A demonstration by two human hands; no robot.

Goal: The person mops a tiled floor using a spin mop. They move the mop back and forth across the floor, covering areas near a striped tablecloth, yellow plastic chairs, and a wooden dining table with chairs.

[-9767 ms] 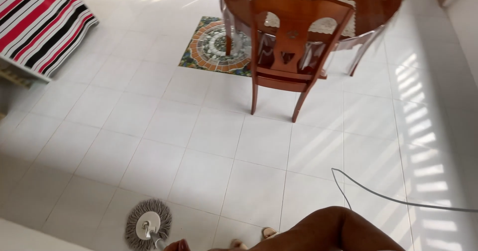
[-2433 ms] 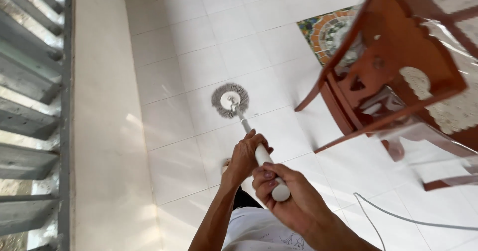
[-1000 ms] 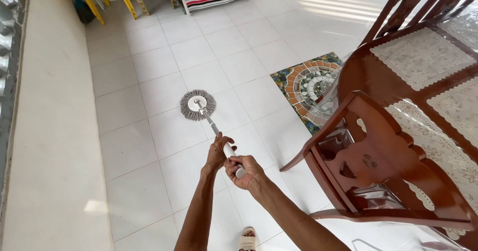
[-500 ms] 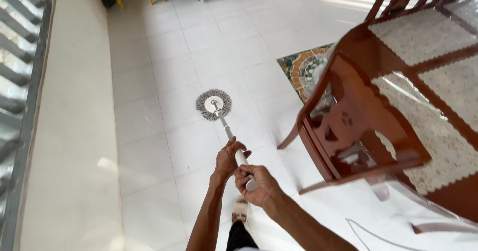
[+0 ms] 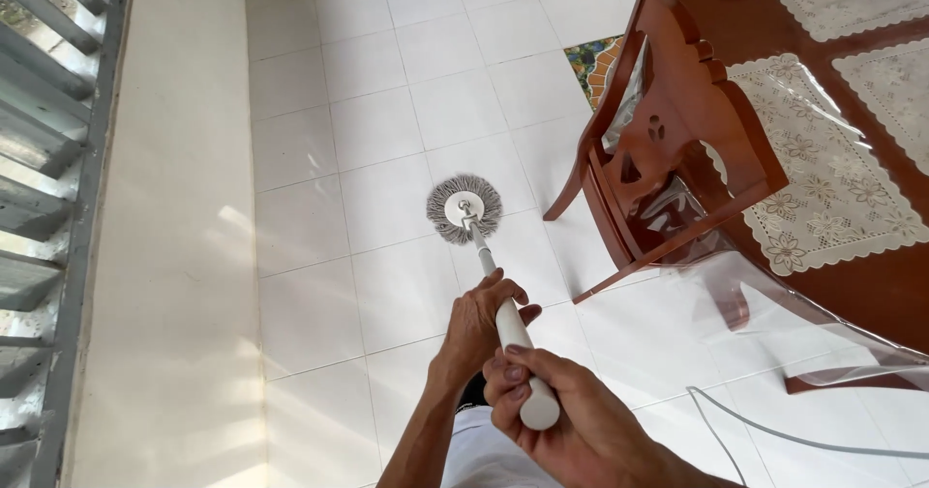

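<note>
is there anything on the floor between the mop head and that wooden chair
Nothing visible: only bare white tile floor lies between the round mop head and the wooden chair leg. Left hand and right hand both grip the handle.

head cam | steep downward | close over hands (image 5: 523, 372) | floor (image 5: 387, 130) beyond
</note>
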